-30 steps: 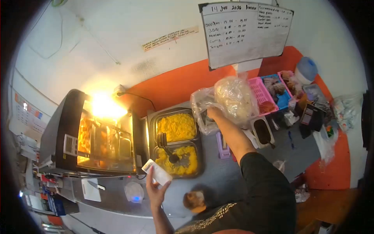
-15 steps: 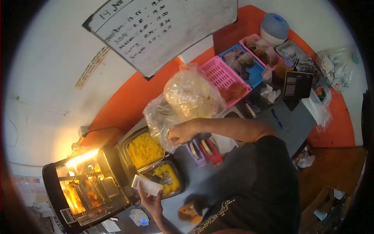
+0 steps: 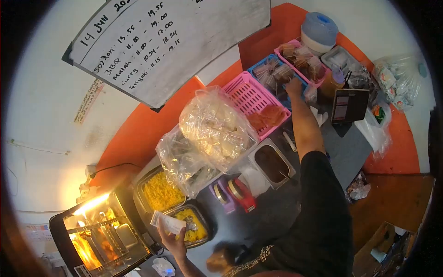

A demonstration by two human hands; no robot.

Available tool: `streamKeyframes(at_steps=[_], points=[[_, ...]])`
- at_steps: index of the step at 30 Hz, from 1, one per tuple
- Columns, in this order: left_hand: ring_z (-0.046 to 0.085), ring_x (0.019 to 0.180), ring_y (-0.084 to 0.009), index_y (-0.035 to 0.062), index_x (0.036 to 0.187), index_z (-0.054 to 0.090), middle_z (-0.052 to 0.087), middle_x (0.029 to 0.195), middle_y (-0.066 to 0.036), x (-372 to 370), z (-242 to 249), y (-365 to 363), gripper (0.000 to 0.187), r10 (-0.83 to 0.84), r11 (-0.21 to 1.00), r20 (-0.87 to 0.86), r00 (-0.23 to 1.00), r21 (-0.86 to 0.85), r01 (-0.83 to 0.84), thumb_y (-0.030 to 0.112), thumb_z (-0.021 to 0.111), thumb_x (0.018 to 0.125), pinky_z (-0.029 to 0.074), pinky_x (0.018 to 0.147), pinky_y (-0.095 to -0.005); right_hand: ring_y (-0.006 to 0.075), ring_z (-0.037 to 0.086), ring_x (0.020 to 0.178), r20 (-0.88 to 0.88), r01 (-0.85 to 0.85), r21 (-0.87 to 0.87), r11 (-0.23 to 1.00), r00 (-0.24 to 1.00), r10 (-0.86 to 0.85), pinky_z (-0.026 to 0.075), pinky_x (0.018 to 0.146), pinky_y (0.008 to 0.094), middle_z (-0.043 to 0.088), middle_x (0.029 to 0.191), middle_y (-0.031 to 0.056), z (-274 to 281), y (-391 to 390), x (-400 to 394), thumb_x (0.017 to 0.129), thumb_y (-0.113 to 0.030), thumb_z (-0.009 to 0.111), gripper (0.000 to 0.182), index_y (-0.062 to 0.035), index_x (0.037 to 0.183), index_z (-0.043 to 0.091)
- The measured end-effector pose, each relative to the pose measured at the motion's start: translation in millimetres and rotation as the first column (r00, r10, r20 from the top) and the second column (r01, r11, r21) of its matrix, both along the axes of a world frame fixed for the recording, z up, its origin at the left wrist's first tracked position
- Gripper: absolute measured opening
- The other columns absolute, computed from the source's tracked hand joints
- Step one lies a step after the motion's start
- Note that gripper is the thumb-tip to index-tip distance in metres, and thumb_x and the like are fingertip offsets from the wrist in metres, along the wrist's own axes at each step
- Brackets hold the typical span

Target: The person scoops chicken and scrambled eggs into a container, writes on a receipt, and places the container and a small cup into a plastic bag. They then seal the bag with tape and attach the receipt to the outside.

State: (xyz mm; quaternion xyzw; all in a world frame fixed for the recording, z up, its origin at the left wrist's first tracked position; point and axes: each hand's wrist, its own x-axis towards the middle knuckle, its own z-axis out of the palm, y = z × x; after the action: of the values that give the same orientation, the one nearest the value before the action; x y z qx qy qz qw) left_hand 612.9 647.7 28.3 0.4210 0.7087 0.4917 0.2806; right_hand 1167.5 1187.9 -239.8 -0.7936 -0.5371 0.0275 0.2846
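My left hand [image 3: 174, 243] is closed around a small white printed paper box [image 3: 169, 223], held tilted over the near edge of a tray of yellow rice [image 3: 188, 220]. My right arm reaches far out to a blue basket [image 3: 254, 69] of small clear bags with dark contents [image 3: 273, 74]. There my right hand [image 3: 294, 87] rests at the bags with its fingers bunched together. What lies between those fingers is too small to make out. A second tray of yellow rice [image 3: 162, 190] sits beyond the box.
A lit glass warmer [image 3: 104, 231] stands at left. Large plastic bags [image 3: 217, 124], two tape dispensers [image 3: 240, 194], a metal pan of dark sauce [image 3: 272, 164] and a pink basket [image 3: 237, 92] fill the middle. A tablet [image 3: 350, 105] stands at right, below a whiteboard [image 3: 184, 41].
My right hand has moved from the plastic bags beside the rice trays, away to the right, to the blue basket. The sauce pan is uncovered to view. My left hand keeps the box.
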Motion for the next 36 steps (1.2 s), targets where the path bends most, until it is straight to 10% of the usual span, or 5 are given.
streamKeyframes(at_steps=[11,13,19,29,36], points=[[0.045,0.126,-0.0267,0.0013,0.147,0.032,0.037,0.144,-0.012,-18,11,-30,0.086,0.077,0.997,-0.072,0.994,0.016,-0.076,-0.007,0.075,0.072,0.049,0.097,-0.0405,0.0192,0.059,0.073,-0.688,0.339,0.556,0.759,0.701,0.191,0.047,0.061,0.0341,0.066,0.084,0.0072,93,-39,-27,0.084,-0.021,0.059,0.019,-0.0036,0.088,0.066],[0.046,0.125,-0.0264,0.0016,0.147,0.032,0.037,0.145,-0.014,-27,9,-44,0.085,0.092,0.995,-0.053,0.994,0.035,-0.09,-0.002,0.076,0.075,0.05,0.096,-0.0409,0.018,0.057,0.07,-0.98,0.381,0.172,0.908,-0.027,0.197,0.044,0.06,0.0334,0.066,0.083,0.0052,169,-87,-58,0.085,-0.017,0.058,0.012,-0.0069,0.088,0.064],[0.055,0.119,-0.0271,0.0022,0.147,0.032,0.043,0.144,-0.014,-33,37,-83,0.086,0.21,0.976,-0.06,0.976,0.071,-0.205,0.006,0.08,0.076,0.054,0.091,-0.0379,0.0218,0.059,0.083,-0.782,-0.369,0.458,0.809,-0.6,0.169,0.047,0.075,0.0356,0.065,0.098,0.0089,260,-249,-147,0.089,-0.02,0.053,0.02,-0.0061,0.099,0.062],[0.061,0.11,-0.0223,0.0034,0.144,0.038,0.047,0.138,-0.012,-65,36,-234,0.083,0.396,0.902,0.054,0.917,0.166,-0.4,-0.003,0.08,0.072,0.056,0.088,-0.0326,0.0189,0.065,0.066,-0.928,-0.945,-0.048,-0.325,-0.078,0.363,0.052,0.056,0.0332,0.065,0.086,0.0109,244,-615,-389,0.092,-0.021,0.064,0.019,-0.0042,0.095,0.056],[0.059,0.113,-0.0232,0.001,0.138,0.047,0.059,0.126,-0.013,-110,-27,-326,0.071,0.386,0.922,0.206,0.899,-0.081,-0.378,0.01,0.081,0.076,0.053,0.088,-0.0346,0.0299,0.06,0.102,-0.314,-0.936,0.001,-0.351,-0.334,0.889,0.049,0.082,0.0389,0.061,0.111,0.0195,213,-685,-436,0.086,-0.02,0.069,0.027,-0.0044,0.106,0.06]])
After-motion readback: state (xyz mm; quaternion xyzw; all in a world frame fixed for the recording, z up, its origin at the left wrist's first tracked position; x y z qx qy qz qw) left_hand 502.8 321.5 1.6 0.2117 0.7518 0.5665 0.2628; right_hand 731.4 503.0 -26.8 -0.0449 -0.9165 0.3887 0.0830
